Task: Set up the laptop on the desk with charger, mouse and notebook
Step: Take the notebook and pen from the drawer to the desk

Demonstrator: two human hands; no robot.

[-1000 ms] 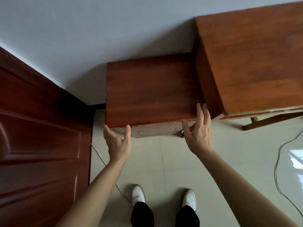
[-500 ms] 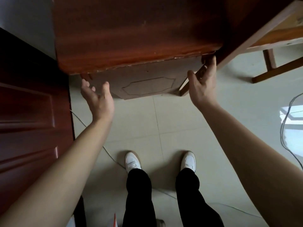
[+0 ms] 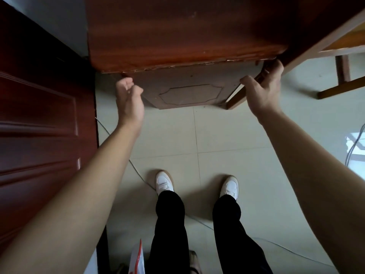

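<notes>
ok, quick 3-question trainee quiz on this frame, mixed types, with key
1. True or false: a laptop sits on the cabinet top.
2. Which hand reaches the cabinet's front corner: A) left hand B) right hand?
3. Fill in: the thin cable on the floor runs past the person's ______ shoe.

Key: 1 false, the visible wood top is bare. 2 B; the left hand is curled below the edge, contact unclear. 3 left.

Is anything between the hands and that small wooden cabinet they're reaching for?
Nothing visible. The right hand already curls around the cabinet's front right corner; whether it grips, I cannot tell. The left hand hangs just below the front left corner, fingers curled, with open air between.
</notes>
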